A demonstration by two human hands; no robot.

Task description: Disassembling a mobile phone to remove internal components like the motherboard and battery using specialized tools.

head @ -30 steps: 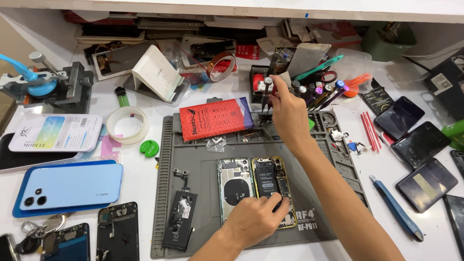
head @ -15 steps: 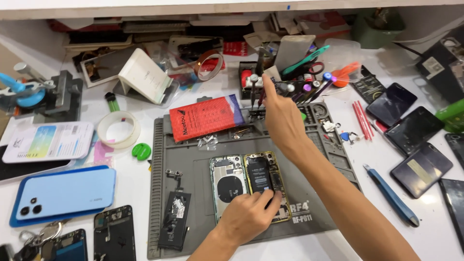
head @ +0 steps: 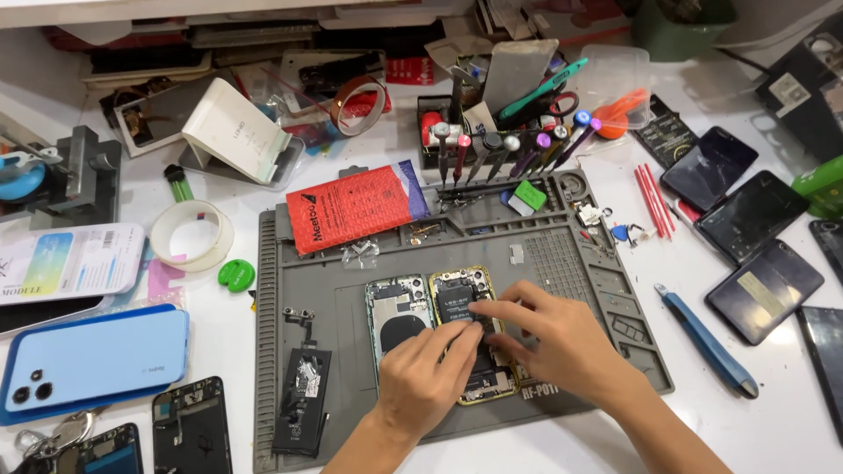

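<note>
Right hand (head: 562, 338) and left hand (head: 430, 377) both press fingertips onto the opened phone (head: 465, 329) beneath them.

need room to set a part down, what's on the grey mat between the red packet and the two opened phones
In the head view, between the red packet and the opened phones, the grey mat holds only small clear scraps and a few tiny loose parts; otherwise bare.
</note>
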